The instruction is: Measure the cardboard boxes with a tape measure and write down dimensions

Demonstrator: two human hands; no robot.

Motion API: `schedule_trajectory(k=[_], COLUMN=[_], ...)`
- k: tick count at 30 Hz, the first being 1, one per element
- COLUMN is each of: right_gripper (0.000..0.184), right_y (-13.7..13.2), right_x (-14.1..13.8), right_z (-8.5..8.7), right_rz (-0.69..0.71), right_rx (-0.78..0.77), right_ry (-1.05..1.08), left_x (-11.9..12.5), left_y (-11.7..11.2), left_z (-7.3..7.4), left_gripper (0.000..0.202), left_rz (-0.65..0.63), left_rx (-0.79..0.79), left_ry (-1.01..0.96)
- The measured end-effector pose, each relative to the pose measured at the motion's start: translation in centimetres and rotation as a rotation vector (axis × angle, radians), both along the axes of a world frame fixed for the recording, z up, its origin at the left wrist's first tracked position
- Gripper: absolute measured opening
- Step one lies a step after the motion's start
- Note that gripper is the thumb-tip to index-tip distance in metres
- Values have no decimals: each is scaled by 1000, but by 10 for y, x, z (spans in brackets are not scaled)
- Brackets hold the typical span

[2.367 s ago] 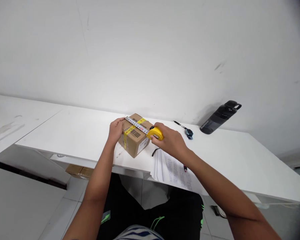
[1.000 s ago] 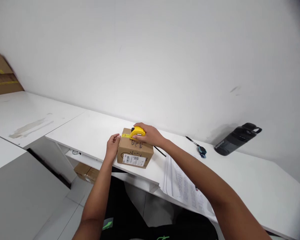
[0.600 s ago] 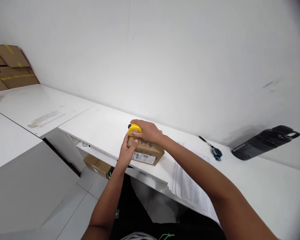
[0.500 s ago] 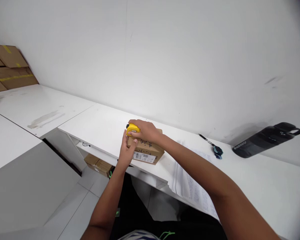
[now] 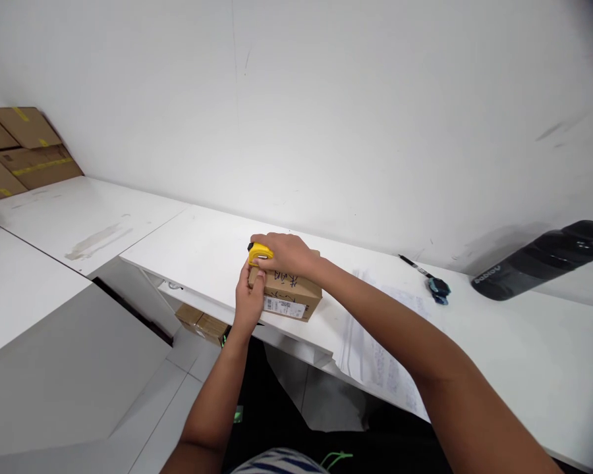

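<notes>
A small brown cardboard box (image 5: pixel 306 288) sits on the white table, with dark handwriting on its top and a white label (image 5: pixel 284 307) on its near side. My right hand (image 5: pixel 291 253) is closed around a yellow tape measure (image 5: pixel 260 253) at the box's far left corner. Whether any blade is drawn out of it is hidden by my fingers. My left hand (image 5: pixel 250 296) grips the left end of the box, thumb on top just below the tape measure and fingers along the side.
Papers (image 5: pixel 375 349) lie on the table (image 5: pixel 499 368) right of the box. Beyond them are a pen (image 5: pixel 415 265), a dark teal crumpled-looking item (image 5: pixel 438 289) and a black bottle (image 5: pixel 538 260) by the wall. Large cartons (image 5: pixel 44 164) are stacked far left; another carton (image 5: pixel 202 322) sits below the table.
The whole view has shifted slightly as my head turned. My left thumb has moved up closer to the tape measure. Both hands otherwise stay at the box's left end.
</notes>
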State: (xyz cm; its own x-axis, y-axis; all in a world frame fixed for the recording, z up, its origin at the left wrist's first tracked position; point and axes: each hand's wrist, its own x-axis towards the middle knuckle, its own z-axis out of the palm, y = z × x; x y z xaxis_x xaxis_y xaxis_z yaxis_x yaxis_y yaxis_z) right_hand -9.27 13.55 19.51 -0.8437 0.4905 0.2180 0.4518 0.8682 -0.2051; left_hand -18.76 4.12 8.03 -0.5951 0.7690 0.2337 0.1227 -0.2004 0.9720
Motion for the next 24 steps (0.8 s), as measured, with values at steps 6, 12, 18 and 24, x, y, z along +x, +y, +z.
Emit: schedule_trajectory(k=[6, 12, 18, 24], right_gripper=[38, 42, 45, 34], right_y=[0, 3, 15, 9], right_x=[-18, 0, 72, 142], right_z=[25, 21, 9, 2], right_rz=[42, 52, -10, -90], right_rx=[67, 40, -71, -125], right_ry=[-158, -145, -73, -8], left_x=[0, 0, 1, -1], left_y=[3, 2, 1, 2], left_z=[-5, -2, 1, 2], left_gripper=[47, 48, 48, 46], left_rz=[9, 36, 38, 81], left_rx=[5, -17, -42, -32], left_ry=[-3, -4, 16, 65])
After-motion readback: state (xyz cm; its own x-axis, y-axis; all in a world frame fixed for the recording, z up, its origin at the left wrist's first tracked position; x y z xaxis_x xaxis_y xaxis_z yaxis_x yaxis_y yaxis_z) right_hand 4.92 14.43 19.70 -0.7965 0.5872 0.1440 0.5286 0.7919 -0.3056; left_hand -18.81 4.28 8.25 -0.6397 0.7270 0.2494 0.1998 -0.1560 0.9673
